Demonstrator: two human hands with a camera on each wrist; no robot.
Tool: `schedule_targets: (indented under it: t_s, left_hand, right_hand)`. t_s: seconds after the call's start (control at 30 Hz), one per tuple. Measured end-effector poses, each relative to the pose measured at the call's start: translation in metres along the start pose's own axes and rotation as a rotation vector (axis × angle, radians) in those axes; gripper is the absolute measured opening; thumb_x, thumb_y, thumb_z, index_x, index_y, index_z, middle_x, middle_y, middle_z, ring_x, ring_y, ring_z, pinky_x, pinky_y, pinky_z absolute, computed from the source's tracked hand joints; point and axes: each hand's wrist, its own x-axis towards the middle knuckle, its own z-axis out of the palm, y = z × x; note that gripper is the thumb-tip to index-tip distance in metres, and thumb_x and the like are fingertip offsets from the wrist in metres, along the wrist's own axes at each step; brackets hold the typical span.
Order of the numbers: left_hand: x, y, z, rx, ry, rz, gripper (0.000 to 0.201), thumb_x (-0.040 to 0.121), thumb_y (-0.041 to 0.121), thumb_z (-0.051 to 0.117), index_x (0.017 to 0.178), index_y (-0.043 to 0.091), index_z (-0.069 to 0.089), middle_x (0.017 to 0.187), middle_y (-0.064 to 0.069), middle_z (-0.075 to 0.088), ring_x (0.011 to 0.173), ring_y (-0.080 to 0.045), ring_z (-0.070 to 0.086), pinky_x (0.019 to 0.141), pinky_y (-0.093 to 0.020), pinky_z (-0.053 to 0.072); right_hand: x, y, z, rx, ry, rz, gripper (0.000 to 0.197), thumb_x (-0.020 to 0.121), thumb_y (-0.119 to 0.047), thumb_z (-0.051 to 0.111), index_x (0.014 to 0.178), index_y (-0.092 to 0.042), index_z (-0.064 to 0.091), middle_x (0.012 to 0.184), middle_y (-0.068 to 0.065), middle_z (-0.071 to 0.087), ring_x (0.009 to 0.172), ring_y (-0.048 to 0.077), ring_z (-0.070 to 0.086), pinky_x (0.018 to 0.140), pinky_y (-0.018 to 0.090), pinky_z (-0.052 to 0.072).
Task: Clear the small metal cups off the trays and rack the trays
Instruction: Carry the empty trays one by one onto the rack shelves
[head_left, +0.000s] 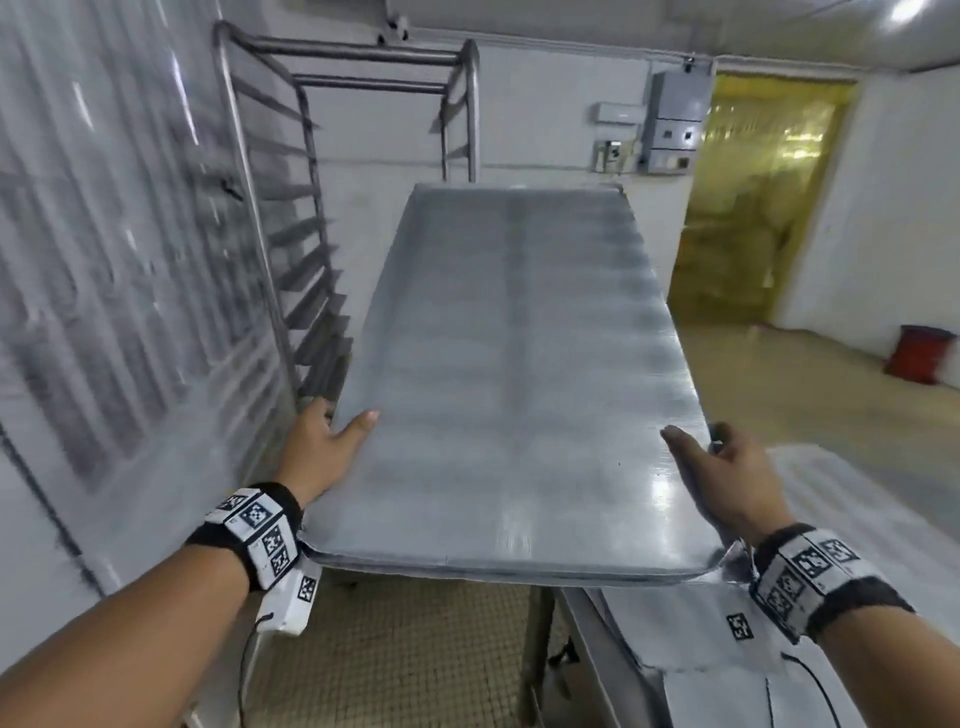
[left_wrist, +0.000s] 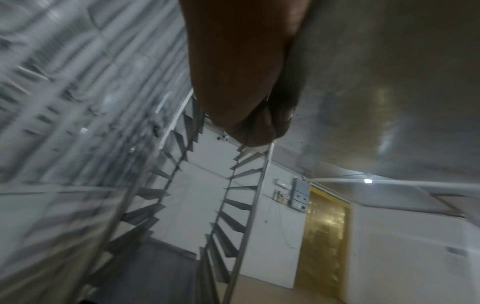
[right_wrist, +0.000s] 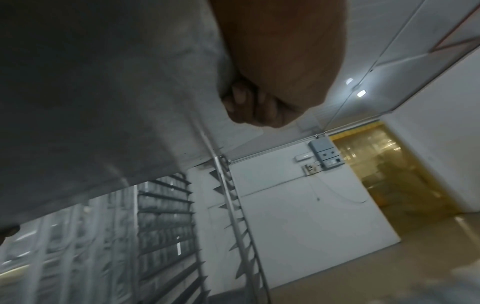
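A large bare metal tray is held in the air, its long axis pointing away from me toward the tall metal rack. My left hand grips its left rim, thumb on top and fingers curled under. My right hand grips the right rim the same way. From below, the left wrist view shows the tray's underside and my left hand's fingers curled against the rim; the right wrist view shows the right hand's fingers under the tray. No small metal cups are in view.
The rack's empty angled runners stand ahead on the left, next to plastic-covered racks. A steel table lies under my right arm. A yellow strip-curtain doorway and a red container are at the right.
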Motion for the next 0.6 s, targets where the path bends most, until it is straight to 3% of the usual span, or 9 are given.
schedule_targets:
  t_s: [0.1,0.17,0.3,0.37,0.47,0.6]
  left_hand:
    - [-0.017,-0.02,-0.037,0.072,0.035,-0.072,0.083,0.069,0.087,0.058,0.116,0.019,0.063,0.115,0.0,0.069,0.104,-0.022,0.065,0.095,-0.047,0.053]
    - [-0.031,-0.027,-0.058,0.098,0.101,-0.115,0.088,0.068,0.086,0.06,0.118,0.013,0.063,0.116,-0.006,0.069,0.105,-0.026,0.065,0.094,-0.047,0.053]
    - [-0.051,-0.039,-0.086,0.158,0.161,-0.19,0.05,0.085,0.055,0.071,0.095,0.008,0.059,0.096,-0.005,0.065,0.09,-0.027,0.062,0.077,-0.036,0.047]
    - [-0.056,-0.055,-0.097,0.173,0.178,-0.224,0.047,0.085,0.054,0.071,0.09,0.009,0.059,0.089,-0.003,0.065,0.086,-0.027,0.063,0.075,-0.037,0.049]
    - [-0.062,-0.077,-0.106,0.176,0.182,-0.27,0.05,0.083,0.056,0.07,0.091,0.009,0.057,0.094,-0.002,0.066,0.087,-0.025,0.063,0.079,-0.038,0.052]
    - [-0.06,-0.095,-0.11,0.23,0.147,-0.318,0.043,0.089,0.05,0.068,0.105,0.015,0.048,0.104,-0.003,0.052,0.094,-0.021,0.051,0.082,-0.032,0.04]
  right_hand:
    - [0.009,-0.007,0.036,0.059,-0.124,-0.029,0.064,0.076,-0.075,0.066,0.079,-0.011,0.06,0.059,0.012,0.062,0.055,0.033,0.059,0.06,0.048,0.053]
    - [0.01,-0.017,0.058,0.059,-0.189,-0.05,0.059,0.078,-0.074,0.065,0.078,-0.015,0.06,0.061,0.011,0.065,0.056,0.031,0.061,0.058,0.044,0.052]
    - [0.004,-0.033,0.094,0.057,-0.31,-0.077,0.059,0.08,-0.071,0.064,0.081,-0.012,0.06,0.064,0.012,0.067,0.055,0.027,0.061,0.056,0.038,0.05]
    - [0.002,-0.037,0.111,0.051,-0.36,-0.082,0.058,0.081,-0.069,0.066,0.081,-0.011,0.061,0.064,0.01,0.068,0.057,0.027,0.063,0.057,0.04,0.052]
    - [-0.002,-0.041,0.133,0.035,-0.395,-0.088,0.054,0.083,-0.062,0.068,0.079,-0.009,0.062,0.061,0.006,0.066,0.055,0.025,0.06,0.055,0.038,0.049]
    - [-0.006,-0.039,0.164,0.01,-0.439,-0.072,0.054,0.084,-0.064,0.066,0.081,-0.01,0.062,0.066,0.009,0.07,0.06,0.031,0.066,0.055,0.039,0.051]
